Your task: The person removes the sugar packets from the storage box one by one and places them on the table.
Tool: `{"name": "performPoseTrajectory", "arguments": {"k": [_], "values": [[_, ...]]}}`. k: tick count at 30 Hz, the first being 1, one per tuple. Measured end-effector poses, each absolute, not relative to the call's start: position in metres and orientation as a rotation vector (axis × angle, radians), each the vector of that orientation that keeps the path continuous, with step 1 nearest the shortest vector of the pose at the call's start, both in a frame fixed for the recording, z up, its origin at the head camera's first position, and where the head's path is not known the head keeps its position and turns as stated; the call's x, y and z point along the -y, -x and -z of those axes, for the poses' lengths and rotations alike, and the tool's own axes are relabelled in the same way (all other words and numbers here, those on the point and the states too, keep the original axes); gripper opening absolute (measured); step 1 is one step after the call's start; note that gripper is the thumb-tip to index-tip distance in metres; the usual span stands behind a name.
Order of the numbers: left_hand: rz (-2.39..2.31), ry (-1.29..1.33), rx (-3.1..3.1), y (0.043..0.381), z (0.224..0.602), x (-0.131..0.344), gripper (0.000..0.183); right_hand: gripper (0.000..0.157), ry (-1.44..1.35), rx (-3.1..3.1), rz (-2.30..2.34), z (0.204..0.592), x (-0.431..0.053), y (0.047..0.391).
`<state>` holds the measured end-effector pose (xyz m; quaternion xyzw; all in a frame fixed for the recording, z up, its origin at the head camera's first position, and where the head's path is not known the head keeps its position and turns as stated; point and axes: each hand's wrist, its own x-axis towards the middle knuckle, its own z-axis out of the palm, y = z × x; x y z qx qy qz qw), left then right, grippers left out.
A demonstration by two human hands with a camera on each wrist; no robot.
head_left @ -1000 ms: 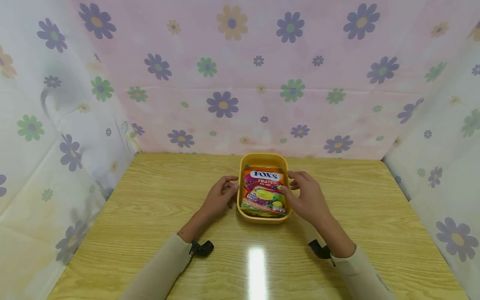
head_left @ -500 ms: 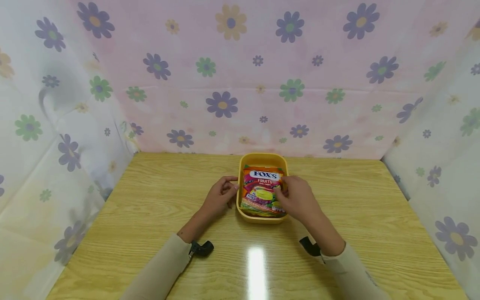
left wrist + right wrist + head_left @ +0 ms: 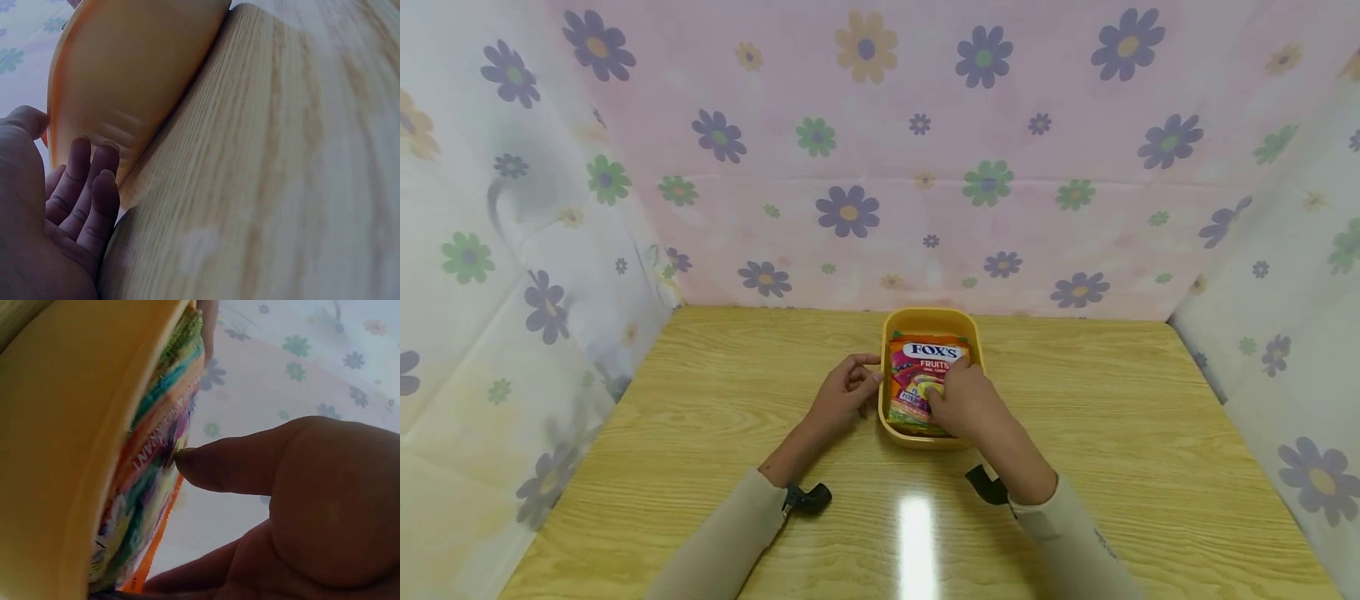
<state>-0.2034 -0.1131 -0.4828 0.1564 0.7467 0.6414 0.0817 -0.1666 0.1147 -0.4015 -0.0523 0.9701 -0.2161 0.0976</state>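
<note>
A yellow plastic container stands on the table and holds a candy packet with FOX'S FRUITS on its front. My left hand holds the container's left side, thumb at the rim and bent fingers along the outer wall. My right hand reaches over the container's right side onto the packet, covering its lower right part. In the right wrist view, my thumb touches the packet while the fingers lie apart from it, near the packet's orange edge.
Under the container is a wood-grain table, with a bright light reflection in front. A flowered cloth hangs behind and along both sides. Each wrist wears a black mount, one beside the left sleeve.
My right hand has moved left and inward, from the container's right rim onto the packet, covering more of its front. My left hand stays at the left rim.
</note>
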Motion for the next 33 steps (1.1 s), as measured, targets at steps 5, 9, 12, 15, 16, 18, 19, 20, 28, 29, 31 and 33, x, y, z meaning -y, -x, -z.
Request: {"name": "performPoseTrajectory", "arguments": {"k": [5,9,12,15,16,18,19,20,28,29,31,33], "values": [[-1.903,-0.444,-2.245,0.203,0.483,0.112,0.034,0.09,0.125,-2.91,0.702,0.406,-0.118,0.168],[-1.903,-0.434,-2.255,0.209,0.498,0.113,0.036,0.081,0.11,-2.872,0.912,0.414,-0.128,0.173],[-1.91,-0.431,-2.271,0.213,0.512,0.113,0.037,0.061,0.135,-2.799,1.131,0.42,-0.135,0.177],[-1.93,-0.44,-2.269,0.214,0.517,0.112,0.035,0.048,0.088,-2.683,1.317,0.422,-0.139,0.179],[-1.937,-0.443,-2.262,0.214,0.517,0.112,0.034,0.045,0.075,-2.639,1.367,0.423,-0.14,0.18],[-1.95,-0.454,-2.248,0.215,0.516,0.112,0.033,0.048,0.015,-2.55,1.457,0.423,-0.141,0.181],[-1.954,-0.458,-2.244,0.215,0.515,0.112,0.033,0.05,-0.013,-2.501,1.503,0.423,-0.141,0.181],[-1.955,-0.461,-2.244,0.215,0.515,0.112,0.033,0.053,-0.03,-2.47,1.538,0.424,-0.141,0.182],[-1.95,-0.465,-2.273,0.217,0.514,0.113,0.036,0.063,-0.122,-2.272,1.826,0.433,-0.139,0.184],[-1.952,-0.465,-2.274,0.218,0.515,0.113,0.035,0.064,-0.134,-2.268,1.844,0.433,-0.139,0.184],[-1.97,-0.461,-2.265,0.218,0.515,0.112,0.034,0.064,-0.154,-2.268,1.87,0.433,-0.139,0.183],[-1.997,-0.448,-2.249,0.218,0.516,0.112,0.033,0.064,-0.167,-2.273,1.877,0.432,-0.14,0.182]]}}
